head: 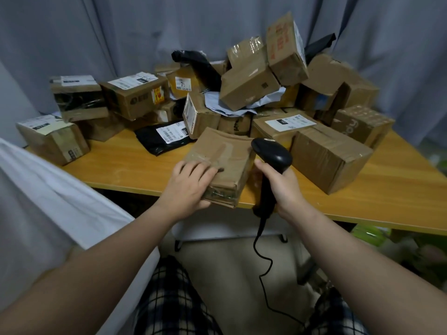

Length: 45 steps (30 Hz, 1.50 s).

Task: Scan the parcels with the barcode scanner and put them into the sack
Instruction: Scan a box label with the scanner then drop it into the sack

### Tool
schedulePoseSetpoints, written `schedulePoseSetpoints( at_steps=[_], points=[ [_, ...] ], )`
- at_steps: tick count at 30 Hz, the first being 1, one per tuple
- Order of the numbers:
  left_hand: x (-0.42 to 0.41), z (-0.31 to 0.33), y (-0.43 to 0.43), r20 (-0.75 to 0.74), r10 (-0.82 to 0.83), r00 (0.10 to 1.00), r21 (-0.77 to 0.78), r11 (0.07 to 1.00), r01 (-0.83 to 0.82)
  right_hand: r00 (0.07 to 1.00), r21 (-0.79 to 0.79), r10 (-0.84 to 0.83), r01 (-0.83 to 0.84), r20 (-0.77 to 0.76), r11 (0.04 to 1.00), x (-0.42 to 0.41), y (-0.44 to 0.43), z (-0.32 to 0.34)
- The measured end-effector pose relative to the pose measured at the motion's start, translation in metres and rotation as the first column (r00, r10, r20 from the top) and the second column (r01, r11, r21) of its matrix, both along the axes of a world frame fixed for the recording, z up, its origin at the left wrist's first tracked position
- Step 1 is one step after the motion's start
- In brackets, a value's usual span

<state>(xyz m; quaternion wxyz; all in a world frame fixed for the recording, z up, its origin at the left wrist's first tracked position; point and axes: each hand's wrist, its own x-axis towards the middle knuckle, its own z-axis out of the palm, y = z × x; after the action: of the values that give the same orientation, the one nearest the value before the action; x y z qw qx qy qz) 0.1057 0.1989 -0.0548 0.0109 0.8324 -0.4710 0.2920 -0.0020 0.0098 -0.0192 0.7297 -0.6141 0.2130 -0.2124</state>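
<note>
Step in hand, judged: scanning. Left hand [191, 187] grips flat parcel [222, 158] at near edge of table [121, 165], fingers laid over top face, thumb under near corner; parcel runs toward 1 o'clock from fingers. Right hand [283, 189] closed round handle of barcode scanner [273, 153], head just beside parcel at 3 o'clock. No label shows on top face: next move likely needs parcel turned. White sack [48, 201] at 9 o'clock.

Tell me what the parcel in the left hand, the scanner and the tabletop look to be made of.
Parcel: brown corrugated cardboard, matte and creased, with glossy clear tape strips across the top.
Scanner: black moulded plastic, it seems, with a soft sheen on its head.
Tabletop: wood-look board, likely laminate; smooth, with an even orange grain.
</note>
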Motion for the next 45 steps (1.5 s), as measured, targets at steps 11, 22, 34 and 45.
schedulePoseSetpoints(
  at_steps=[11,22,34,45],
  points=[
    [-0.016,0.027,0.008,-0.709,-0.58,0.402,-0.669,0.372,-0.643,0.983,-0.13,0.117,-0.099,0.143,0.987,-0.015,-0.001,0.005],
    [-0.014,0.109,-0.009,-0.672,-0.261,0.693,-0.645,0.666,-0.375,0.982,-0.456,0.021,0.067,0.186,0.888,-0.02,-0.016,0.014],
    [-0.007,0.115,-0.033,-0.567,-0.087,0.819,-0.491,0.834,-0.251,0.962,-0.382,0.187,-0.1,0.198,0.919,-0.016,-0.008,0.006],
    [-0.015,0.025,-0.008,-0.728,-0.455,0.512,-0.671,0.626,-0.398,0.965,-0.423,0.175,-0.078,0.194,0.903,-0.006,-0.012,-0.008]
  ],
)
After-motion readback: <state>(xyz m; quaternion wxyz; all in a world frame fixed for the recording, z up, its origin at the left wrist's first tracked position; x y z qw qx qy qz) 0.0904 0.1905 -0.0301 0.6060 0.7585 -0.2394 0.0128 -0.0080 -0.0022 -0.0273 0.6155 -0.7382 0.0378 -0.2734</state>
